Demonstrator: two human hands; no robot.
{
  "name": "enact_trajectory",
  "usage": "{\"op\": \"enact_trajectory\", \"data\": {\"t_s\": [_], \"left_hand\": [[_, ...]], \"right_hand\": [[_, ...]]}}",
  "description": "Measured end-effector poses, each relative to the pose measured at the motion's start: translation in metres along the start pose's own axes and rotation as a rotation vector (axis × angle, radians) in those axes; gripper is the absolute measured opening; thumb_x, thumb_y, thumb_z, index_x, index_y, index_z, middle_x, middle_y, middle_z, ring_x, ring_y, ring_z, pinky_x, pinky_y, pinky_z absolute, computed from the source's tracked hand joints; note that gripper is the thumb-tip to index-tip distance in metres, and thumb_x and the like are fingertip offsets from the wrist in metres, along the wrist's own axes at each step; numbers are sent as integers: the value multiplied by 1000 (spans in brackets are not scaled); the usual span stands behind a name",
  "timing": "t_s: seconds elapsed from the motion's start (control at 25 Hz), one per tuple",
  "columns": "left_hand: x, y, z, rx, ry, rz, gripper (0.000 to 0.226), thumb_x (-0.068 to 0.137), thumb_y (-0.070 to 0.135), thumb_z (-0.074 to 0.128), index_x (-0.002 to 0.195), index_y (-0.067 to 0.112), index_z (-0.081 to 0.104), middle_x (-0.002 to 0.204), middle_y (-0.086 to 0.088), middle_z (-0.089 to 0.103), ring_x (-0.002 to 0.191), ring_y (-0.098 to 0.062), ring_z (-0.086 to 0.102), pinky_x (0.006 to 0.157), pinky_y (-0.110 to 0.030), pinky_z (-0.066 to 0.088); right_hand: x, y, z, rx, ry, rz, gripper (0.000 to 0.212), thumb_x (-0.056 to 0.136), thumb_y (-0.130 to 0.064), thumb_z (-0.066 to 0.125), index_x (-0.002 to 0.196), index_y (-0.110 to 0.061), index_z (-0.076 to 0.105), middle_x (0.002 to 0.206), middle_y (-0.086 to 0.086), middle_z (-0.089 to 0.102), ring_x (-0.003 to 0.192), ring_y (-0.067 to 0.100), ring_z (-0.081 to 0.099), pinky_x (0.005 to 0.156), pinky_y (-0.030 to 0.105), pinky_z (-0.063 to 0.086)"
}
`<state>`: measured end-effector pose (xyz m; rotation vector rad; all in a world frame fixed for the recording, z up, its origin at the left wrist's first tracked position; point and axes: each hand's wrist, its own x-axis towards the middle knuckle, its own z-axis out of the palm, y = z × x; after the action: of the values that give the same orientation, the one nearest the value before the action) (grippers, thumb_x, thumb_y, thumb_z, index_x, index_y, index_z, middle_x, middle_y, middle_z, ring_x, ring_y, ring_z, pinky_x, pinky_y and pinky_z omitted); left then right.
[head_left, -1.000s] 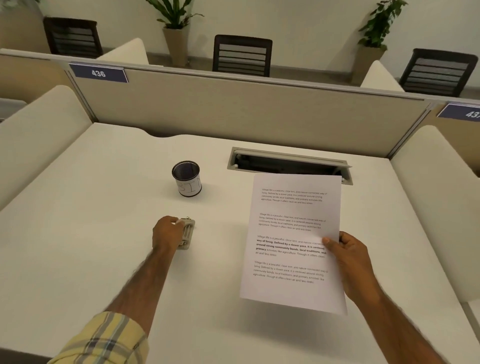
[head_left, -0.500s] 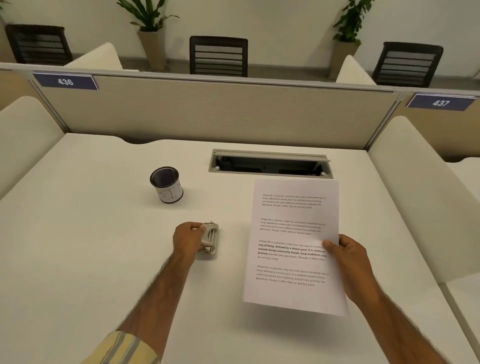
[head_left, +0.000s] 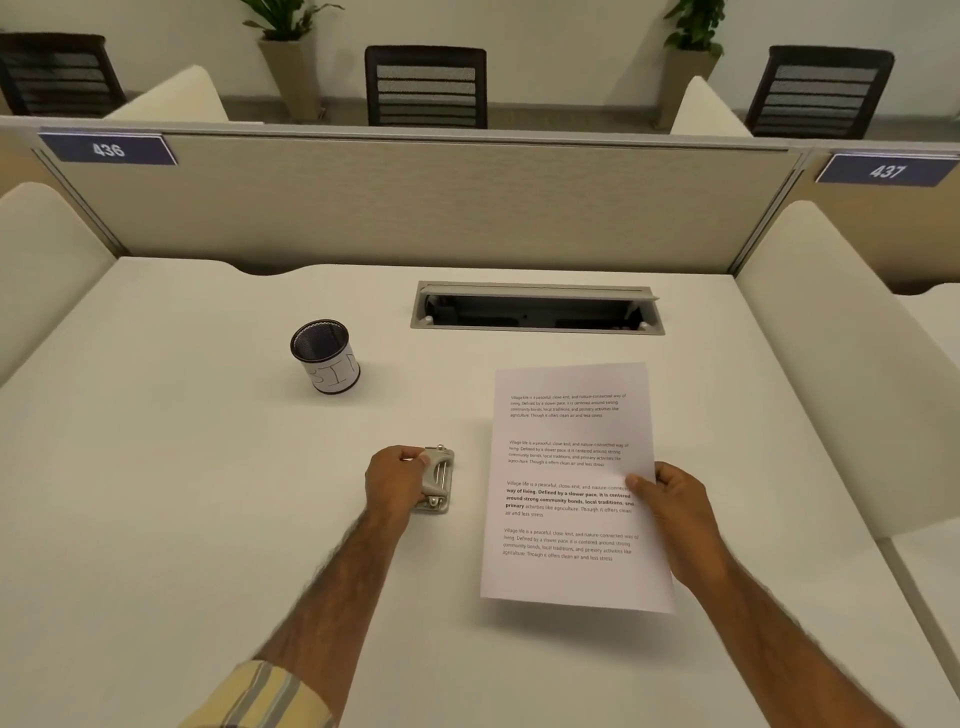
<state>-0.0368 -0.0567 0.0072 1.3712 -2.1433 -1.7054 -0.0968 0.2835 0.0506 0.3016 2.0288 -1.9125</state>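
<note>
Two hands are at work here. My left hand (head_left: 395, 480) is curled round the hole punch (head_left: 437, 480), with the thumb on top of its lever. The punch sits flat on the table (head_left: 156, 493), near the middle. My right hand (head_left: 675, 506) pinches the right edge of the paper (head_left: 569, 467), thumb on the front, and holds it a little off the table. The paper is just to the right of the punch and does not touch it.

I think this is the lining-up step, before any holes are made. Next I would slide the left edge of the paper into the punch, keep it straight, then push down.

Farther back stand a black cup (head_left: 327, 358) and a long opening (head_left: 535, 312) in the table.
</note>
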Motion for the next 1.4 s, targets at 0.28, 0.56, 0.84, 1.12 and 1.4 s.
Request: {"op": "enact_trajectory", "data": {"t_s": [0.28,0.56,0.84,1.12,1.4], "left_hand": [[0,-8,-9,198,22,130,9,98,21,66,96,14,71,96,-1,72,77,-14,62,59,-20,42],[-1,-13,-9,202,-19,151,10,98,22,67,99,13,71,92,4,70,75,-8,61,59,-17,41],[-3,-14,-10,185,-55,167,12,100,20,66,103,11,73,93,0,72,74,-11,61,58,-19,42],[-5,-12,-8,220,-55,195,12,99,20,66,104,12,73,94,2,71,74,-8,60,58,-15,39],[-7,-12,-7,255,-46,206,12,99,23,66,105,15,73,95,5,71,72,2,59,50,-6,41]], "right_hand": [[7,22,22,-9,-24,53,11,93,-4,66,102,-4,71,99,14,80,81,33,77,72,41,60],[10,38,45,-39,-29,108,10,94,-4,64,101,-4,71,98,14,80,79,30,77,70,43,62],[12,40,59,-58,-15,135,11,94,-2,63,102,-2,70,104,18,78,92,41,74,87,58,60],[19,32,73,-107,-32,121,9,94,-5,63,100,-2,70,102,17,78,93,42,74,87,61,59],[25,27,81,-175,-39,84,12,94,-8,63,100,1,68,101,17,78,93,42,74,86,61,59]]}}
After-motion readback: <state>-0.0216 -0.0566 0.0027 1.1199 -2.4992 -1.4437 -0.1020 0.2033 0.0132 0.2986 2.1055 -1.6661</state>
